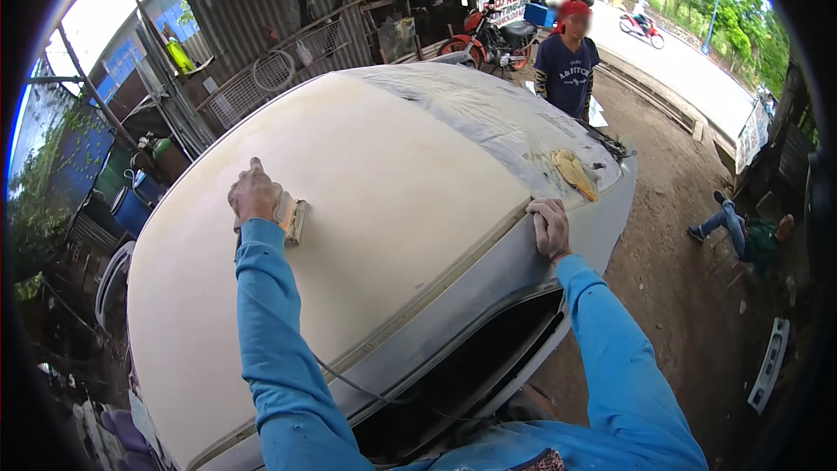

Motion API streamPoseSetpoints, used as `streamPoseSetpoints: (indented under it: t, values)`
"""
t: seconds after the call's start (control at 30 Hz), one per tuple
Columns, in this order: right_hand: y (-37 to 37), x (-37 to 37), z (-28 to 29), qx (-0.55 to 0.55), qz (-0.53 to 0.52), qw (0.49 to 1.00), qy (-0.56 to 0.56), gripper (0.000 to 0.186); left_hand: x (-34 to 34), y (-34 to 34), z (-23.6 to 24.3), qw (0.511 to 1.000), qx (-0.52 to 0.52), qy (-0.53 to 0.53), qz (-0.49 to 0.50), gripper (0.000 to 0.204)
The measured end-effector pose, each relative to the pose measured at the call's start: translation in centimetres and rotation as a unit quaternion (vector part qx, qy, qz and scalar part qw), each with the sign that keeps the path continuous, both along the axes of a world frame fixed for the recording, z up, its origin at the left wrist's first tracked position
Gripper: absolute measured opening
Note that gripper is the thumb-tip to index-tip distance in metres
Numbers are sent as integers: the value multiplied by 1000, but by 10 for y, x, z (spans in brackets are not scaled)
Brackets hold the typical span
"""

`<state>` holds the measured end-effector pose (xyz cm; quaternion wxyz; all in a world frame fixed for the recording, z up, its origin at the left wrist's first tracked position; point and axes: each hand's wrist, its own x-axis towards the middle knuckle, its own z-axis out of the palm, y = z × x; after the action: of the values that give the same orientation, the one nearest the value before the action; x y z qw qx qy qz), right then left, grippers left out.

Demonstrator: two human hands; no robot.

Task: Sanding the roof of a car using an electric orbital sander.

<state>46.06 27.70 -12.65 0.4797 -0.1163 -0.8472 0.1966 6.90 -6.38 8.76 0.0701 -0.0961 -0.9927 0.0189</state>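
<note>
A car roof [392, 183] with a pale cream, dusty surface spreads out in front of me. My left hand [254, 193] is closed over a power sander [292, 220], its index finger pointing forward. The sander's flat pad lies against the roof, and the hand hides most of its body. A thin dark hose or cord [357, 386] crosses the roof's near edge toward the door opening. On the right, my right hand [550, 228] grips the roof edge above that opening, fingers curled over it. Fine dust coats both hands.
Plastic sheeting [462, 100] covers the windshield area, with a yellowish cloth [574, 176] on it. A person in a dark shirt [567, 70] stands beyond the car near a red motorcycle [497, 35]. Another person [750, 231] sits at right. A bumper-like part [769, 366] lies on the ground.
</note>
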Motion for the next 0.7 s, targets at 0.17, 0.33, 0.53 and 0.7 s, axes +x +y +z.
streamPoseSetpoints:
  t: [0.17, 0.33, 0.53, 0.7]
  values:
    - [-2, 2, -1, -5, -15, 1000, -10, 14, 3, 0, -2, 1000, 20, 0, 10, 55]
    - [-2, 3, -3, -9, -14, 1000, -23, 14, 5, -1, -4, 1000, 20, 12, 5, 52]
    - [0, 4, -4, -16, -12, 1000, -4, 14, 8, 3, 0, 1000, 14, 8, 8, 46]
    - [2, 4, -5, -20, -13, 1000, -6, 12, 9, 5, 2, 1000, 4, 8, 7, 47]
